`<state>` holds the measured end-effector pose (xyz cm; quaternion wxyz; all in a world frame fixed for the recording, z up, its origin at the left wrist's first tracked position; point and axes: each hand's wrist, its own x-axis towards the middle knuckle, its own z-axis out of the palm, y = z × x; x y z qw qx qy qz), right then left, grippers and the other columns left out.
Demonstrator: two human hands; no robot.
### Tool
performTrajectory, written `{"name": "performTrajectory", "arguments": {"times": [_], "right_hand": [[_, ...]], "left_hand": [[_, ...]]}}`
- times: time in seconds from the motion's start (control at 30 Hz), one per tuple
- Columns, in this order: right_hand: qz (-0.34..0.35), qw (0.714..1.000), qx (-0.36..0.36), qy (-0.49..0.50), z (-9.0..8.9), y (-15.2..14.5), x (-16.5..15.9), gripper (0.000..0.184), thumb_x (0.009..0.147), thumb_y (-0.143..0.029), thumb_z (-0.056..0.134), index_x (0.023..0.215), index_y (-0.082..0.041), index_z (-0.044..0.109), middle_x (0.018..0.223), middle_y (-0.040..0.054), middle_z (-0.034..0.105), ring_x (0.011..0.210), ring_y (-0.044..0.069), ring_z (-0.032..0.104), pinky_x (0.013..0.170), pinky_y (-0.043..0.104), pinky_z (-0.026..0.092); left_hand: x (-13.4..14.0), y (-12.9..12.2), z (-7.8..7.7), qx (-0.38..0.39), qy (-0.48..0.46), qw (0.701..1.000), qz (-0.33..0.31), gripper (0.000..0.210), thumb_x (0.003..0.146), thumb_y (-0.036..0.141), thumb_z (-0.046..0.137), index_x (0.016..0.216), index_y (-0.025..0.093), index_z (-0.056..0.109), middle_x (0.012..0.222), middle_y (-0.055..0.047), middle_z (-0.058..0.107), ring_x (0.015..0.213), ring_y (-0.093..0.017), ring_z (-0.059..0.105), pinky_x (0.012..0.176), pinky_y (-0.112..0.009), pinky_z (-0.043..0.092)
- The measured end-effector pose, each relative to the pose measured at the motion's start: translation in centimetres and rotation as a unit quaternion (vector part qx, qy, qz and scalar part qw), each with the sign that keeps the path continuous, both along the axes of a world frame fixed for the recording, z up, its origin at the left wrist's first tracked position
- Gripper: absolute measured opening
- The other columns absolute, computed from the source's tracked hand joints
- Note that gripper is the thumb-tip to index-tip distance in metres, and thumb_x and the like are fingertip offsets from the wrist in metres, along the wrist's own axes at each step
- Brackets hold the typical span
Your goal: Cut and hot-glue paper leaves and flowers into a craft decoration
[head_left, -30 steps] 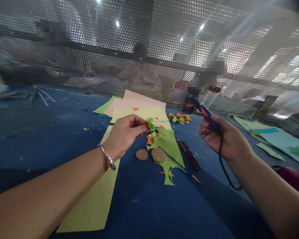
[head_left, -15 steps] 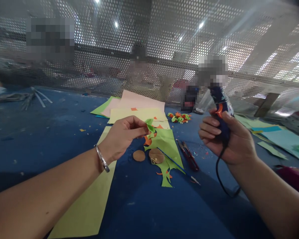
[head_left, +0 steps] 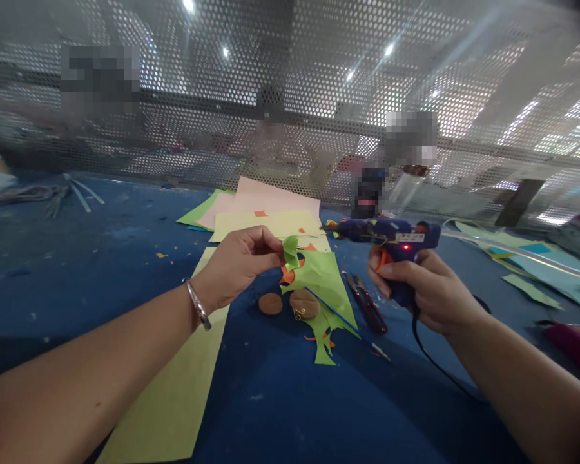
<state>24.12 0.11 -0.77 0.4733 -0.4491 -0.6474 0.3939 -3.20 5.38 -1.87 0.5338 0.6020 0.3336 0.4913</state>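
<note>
Between thumb and fingers, my left hand (head_left: 244, 267) pinches a small curled green paper piece (head_left: 291, 251). My right hand (head_left: 428, 283) is wrapped round the handle of a blue glue gun (head_left: 386, 235), a finger at its orange trigger. A red light glows on the gun's side, and its nozzle points left toward the green piece, apart from it. Below lie two brown discs (head_left: 270, 304), one with a loop of thin cord. A cut green sheet (head_left: 326, 270) lies beside them, with a thin blue-handled brush (head_left: 341, 316) across it and orange scraps near it.
Dark red snips (head_left: 365, 303) lie right of the green sheet. Pink paper (head_left: 275, 196) and yellow paper (head_left: 251, 225) are stacked at the back. A long yellow strip (head_left: 174, 399) runs under my left arm. More coloured sheets (head_left: 551, 261) lie right. A perforated metal screen (head_left: 198, 142) stands behind the table.
My right hand has turned the glue gun from upright to level and brought its nozzle left, near the green piece. The left hand has barely moved; the green piece is tilted differently.
</note>
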Motion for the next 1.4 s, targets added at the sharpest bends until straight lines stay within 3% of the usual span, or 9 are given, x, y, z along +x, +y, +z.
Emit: {"name": "performTrajectory", "arguments": {"times": [0.1,0.2,0.37,0.57,0.87,1.4], "right_hand": [[-0.007,0.996,0.011,-0.084,-0.6,-0.1,0.0,0.021,0.075,-0.029,0.064,0.057,-0.022,0.056,0.055,-0.0001,0.054,0.051,0.013,0.048,0.047,0.025,0.04],[-0.029,0.992,0.011,-0.12,-0.8,-0.4,-0.2,0.016,0.07,-0.031,0.067,0.06,-0.022,0.059,0.06,0.0011,0.059,0.057,0.016,0.054,0.051,0.027,0.045],[-0.047,0.992,0.008,-0.117,-0.4,-0.9,-0.9,0.012,0.066,-0.03,0.067,0.073,-0.02,0.064,0.062,0.0002,0.059,0.058,0.017,0.052,0.051,0.028,0.046],[-0.022,0.991,0.035,-0.126,-0.3,-0.9,-0.9,0.007,0.068,-0.025,0.063,0.066,-0.021,0.058,0.059,-0.0005,0.052,0.055,0.015,0.047,0.047,0.026,0.042],[-0.01,0.985,0.013,-0.169,-0.3,-1.1,-0.9,0.01,0.071,-0.029,0.058,0.072,-0.021,0.065,0.051,-0.0023,0.049,0.048,0.016,0.049,0.044,0.027,0.044],[-0.017,0.975,0.007,-0.22,-0.5,-1.1,-0.6,0.013,0.073,-0.029,0.054,0.077,-0.022,0.065,0.053,-0.002,0.054,0.05,0.017,0.05,0.046,0.027,0.044]], "left_hand": [[0.0,-0.1,0.0,0.028,0.033,0.999,-0.005,0.024,0.064,0.025,0.085,0.071,0.019,0.063,0.075,0.002,0.067,0.07,-0.012,0.064,0.068,-0.026,0.053],[0.0,-0.2,0.0,0.039,0.058,0.997,-0.009,0.022,0.065,0.024,0.083,0.072,0.019,0.063,0.073,0.002,0.065,0.068,-0.011,0.061,0.065,-0.025,0.05],[0.1,-0.3,0.0,0.038,0.075,0.996,-0.012,0.024,0.064,0.023,0.085,0.072,0.018,0.063,0.071,0.001,0.064,0.066,-0.011,0.061,0.062,-0.024,0.049],[0.3,-0.5,0.0,0.032,0.08,0.996,-0.025,0.02,0.067,0.021,0.081,0.073,0.017,0.062,0.075,-0.001,0.067,0.069,-0.012,0.064,0.066,-0.025,0.052],[0.3,-0.5,-0.1,0.022,0.087,0.995,-0.04,0.018,0.07,0.019,0.079,0.077,0.016,0.062,0.081,-0.002,0.071,0.073,-0.013,0.067,0.071,-0.026,0.055],[0.4,-0.6,-0.2,0.033,0.091,0.994,-0.042,0.015,0.071,0.014,0.077,0.076,0.015,0.063,0.078,-0.001,0.069,0.071,-0.01,0.066,0.069,-0.023,0.053]]}}
